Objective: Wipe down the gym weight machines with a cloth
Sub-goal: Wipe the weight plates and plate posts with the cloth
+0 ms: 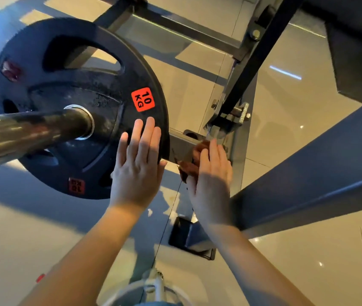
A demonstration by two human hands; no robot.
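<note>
Cloth [192, 161]: reddish-brown and bunched, on the grey square frame tube [181, 143], at the end that runs in behind the lower right rim of the weight plate [76, 102]. My right hand [212, 173] presses it onto the tube, fingers straight and close together over the wad. The thumb is hidden, so I can't tell if it pinches a fold. The cloth sticks out on the hand's plate side.

My left hand [138, 160] lies flat on the plate face at that same lower right rim. Its fingers are straight, slightly spread, and hold nothing. I read it as steadying the plate.

Progress, my call: mid-wipe, working the frame tube just beside the plate. The plate face has pale specks and smears around the hub, next to the barbell sleeve [32, 131], so I judge it not wiped or not finished. The sleeve is shiny but blurred, so I can't rate it.

Left to do, as far as visible:
- the plate face
- the black upright [255, 60] and its bolted bracket [233, 115]
- the wide grey beam [308, 173] at right
- the frame foot [189, 238] on the tile floor [286, 261]

There are no wet streaks and no clean/dirty line anywhere, so I can't tell which parts are done. No other machines are in view.
</note>
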